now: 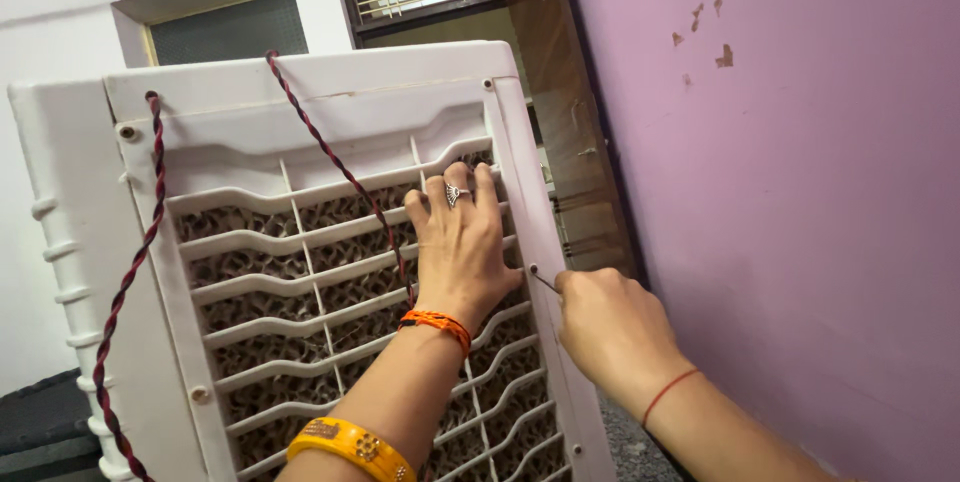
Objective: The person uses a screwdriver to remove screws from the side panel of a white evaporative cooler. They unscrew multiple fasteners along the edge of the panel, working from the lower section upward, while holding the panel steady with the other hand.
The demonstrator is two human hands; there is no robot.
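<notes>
1. Left hand (462, 247): flat, fingers spread, pressed against the white louvred panel (300, 272) of an air cooler (70, 192); gripping nothing. Ring on one finger, orange thread at the wrist, yellow bangle (350, 447) further down the forearm.
2. Right hand (612, 327): fingers closed together around a thin metal tool (545, 283), its tip at a screw (533, 269) on the panel's right edge strip.
3. Panel stands upright, slightly tilted in view, brown honeycomb pad behind the slats.
4. Red-and-black twisted cord (345, 177) runs down across the panel front, passing under the left wrist.
5. Pink wall (800, 192) just to the right; a dark-framed doorway (560, 142) behind.
</notes>
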